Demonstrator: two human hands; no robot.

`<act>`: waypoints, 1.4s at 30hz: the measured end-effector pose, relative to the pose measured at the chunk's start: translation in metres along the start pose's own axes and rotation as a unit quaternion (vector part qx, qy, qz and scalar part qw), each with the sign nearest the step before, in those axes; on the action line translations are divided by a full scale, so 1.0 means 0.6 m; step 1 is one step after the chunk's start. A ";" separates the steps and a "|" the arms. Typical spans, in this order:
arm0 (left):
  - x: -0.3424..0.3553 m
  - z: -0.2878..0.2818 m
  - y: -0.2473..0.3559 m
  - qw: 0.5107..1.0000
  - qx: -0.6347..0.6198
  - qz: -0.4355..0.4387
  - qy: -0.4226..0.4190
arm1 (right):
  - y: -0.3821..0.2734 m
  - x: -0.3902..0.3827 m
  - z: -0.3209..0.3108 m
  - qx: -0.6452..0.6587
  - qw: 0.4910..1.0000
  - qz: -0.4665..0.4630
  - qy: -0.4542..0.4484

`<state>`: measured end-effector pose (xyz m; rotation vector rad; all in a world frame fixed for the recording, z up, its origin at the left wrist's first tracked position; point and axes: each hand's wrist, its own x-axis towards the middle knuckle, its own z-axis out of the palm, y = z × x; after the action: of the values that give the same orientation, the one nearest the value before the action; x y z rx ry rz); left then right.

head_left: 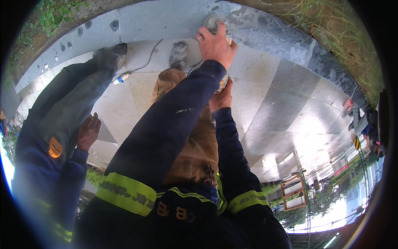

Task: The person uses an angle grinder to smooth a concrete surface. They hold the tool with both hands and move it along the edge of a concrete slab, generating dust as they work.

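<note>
My left hand [214, 46], with a ring on one finger, is closed over the front of a hand-held power tool that looks like an angle grinder. The grinder's round head [215, 19] rests at the grey stone kerb [159, 18]. Lower down, my right hand [224, 97] grips the rear of its body. Most of the tool is hidden by my hands and left sleeve, and the contact of its disc with the stone is hard to make out. Both my arms reach forward, the left one crossing in front of my brown trousers [195, 153].
On the left stands a co-worker in dark clothes; their hand [88, 132] hangs by an orange tape measure [54, 147]. A black cable [150, 56] with a blue and white connector [121, 78] lies on the pale paving [257, 74]. Grass [331, 31] borders the kerb. People are far right.
</note>
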<state>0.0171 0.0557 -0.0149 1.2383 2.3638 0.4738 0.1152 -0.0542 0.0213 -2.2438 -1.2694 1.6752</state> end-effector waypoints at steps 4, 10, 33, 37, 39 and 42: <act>-0.009 -0.002 0.008 1.000 -0.008 0.003 -0.025 | 0.003 -0.013 -0.004 -0.021 0.999 -0.013 0.028; -0.019 -0.017 0.002 0.999 -0.004 -0.033 -0.036 | 0.004 -0.022 0.001 -0.024 1.000 0.010 -0.008; -0.055 -0.017 -0.001 0.995 0.008 -0.061 -0.077 | 0.032 -0.049 0.003 -0.025 0.999 0.029 0.004; -0.035 -0.010 -0.006 1.000 0.005 -0.020 -0.001 | 0.027 -0.025 0.006 -0.011 1.000 -0.017 0.004; -0.033 -0.006 0.000 1.000 0.012 -0.020 -0.017 | 0.026 -0.024 0.002 -0.014 1.000 0.002 0.009; -0.045 -0.006 0.005 0.999 0.016 -0.013 -0.029 | 0.029 -0.036 -0.003 -0.035 0.999 0.009 0.023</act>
<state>0.0311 0.0345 -0.0050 1.2177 2.3440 0.3881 0.1249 -0.0788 0.0298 -2.3252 -1.3222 1.5992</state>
